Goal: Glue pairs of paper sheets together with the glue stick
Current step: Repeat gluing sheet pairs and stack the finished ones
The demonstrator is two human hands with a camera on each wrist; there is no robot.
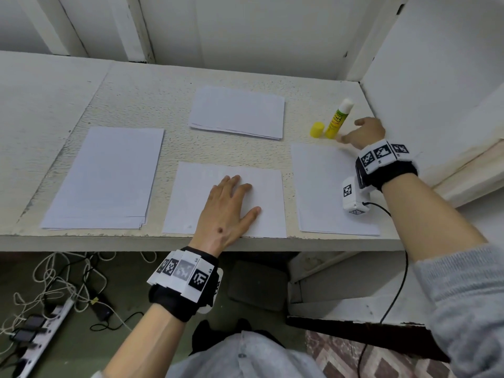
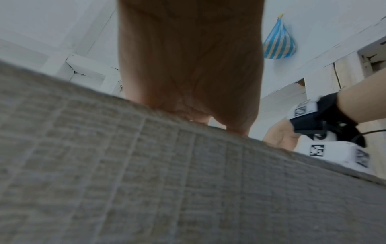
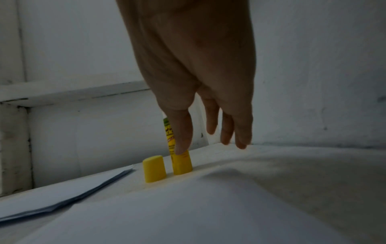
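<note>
so the shelf is this rough, pebbly off-white painted board, and there are four lots of smooth plain white paper on it: a left stack, a far stack, a right stack, and the middle sheet right by the front edge. my left hand is lying flat on that middle sheet, fingers straight and spread, gripping nothing. the glue stick stands upright near the back right corner, a yellow plastic tube with the white glue poking out the top, and its stubby yellow cap sits just beside it. my right hand is right next to the stick, fingers loose and not closed on it.
</note>
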